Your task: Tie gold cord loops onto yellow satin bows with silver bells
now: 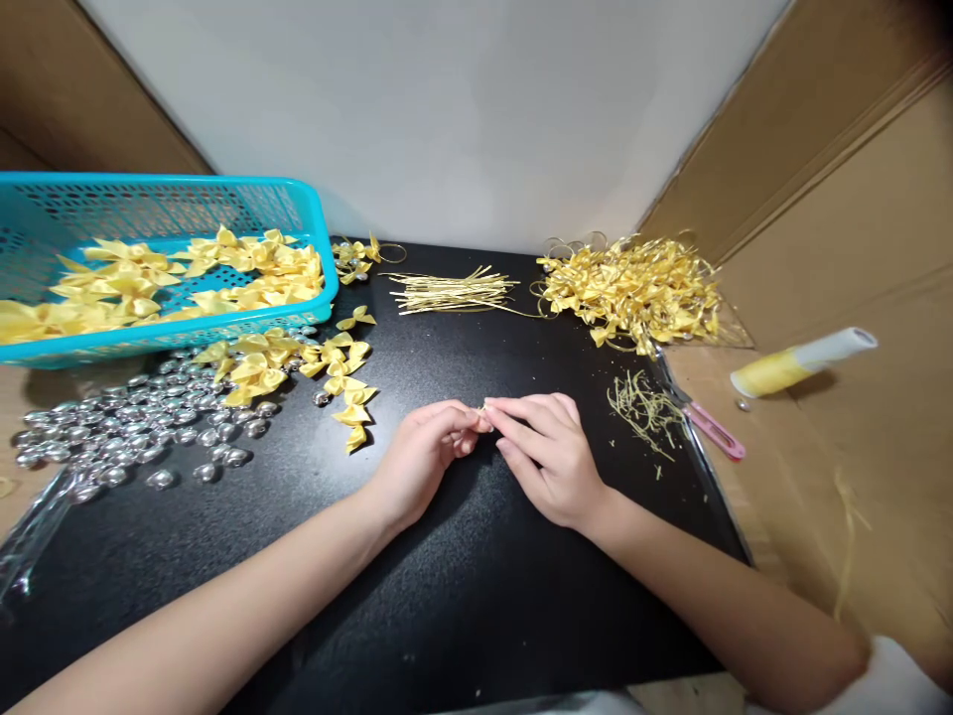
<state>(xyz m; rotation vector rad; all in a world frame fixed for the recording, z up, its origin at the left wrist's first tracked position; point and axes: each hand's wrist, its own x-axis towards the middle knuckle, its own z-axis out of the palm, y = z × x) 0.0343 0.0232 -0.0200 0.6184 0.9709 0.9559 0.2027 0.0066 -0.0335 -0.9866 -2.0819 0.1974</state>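
My left hand (pixel 432 445) and my right hand (pixel 547 452) meet fingertip to fingertip over the middle of the black table top. Both are closed in a pinch. Between the tips shows a tiny yellowish bit (pixel 482 409), mostly hidden by the fingers and too small to name. Left of my left hand lies a trail of yellow ribbon bows (pixel 346 385). Beyond both hands rests a bundle of cut gold cords (pixel 454 292). Off to the right of my right hand is a small heap of short cord clippings (pixel 644 412).
A turquoise basket (pixel 324 248) with yellow bows stands back left. Silver bells or beads (pixel 149 422) spread before it. A pile of bows with gold cord loops (pixel 632 288) sits back right. Pink-handled snips (pixel 711 429) and a yellow-white roll (pixel 800 362) lie right; cardboard (pixel 856 248) flanks them.
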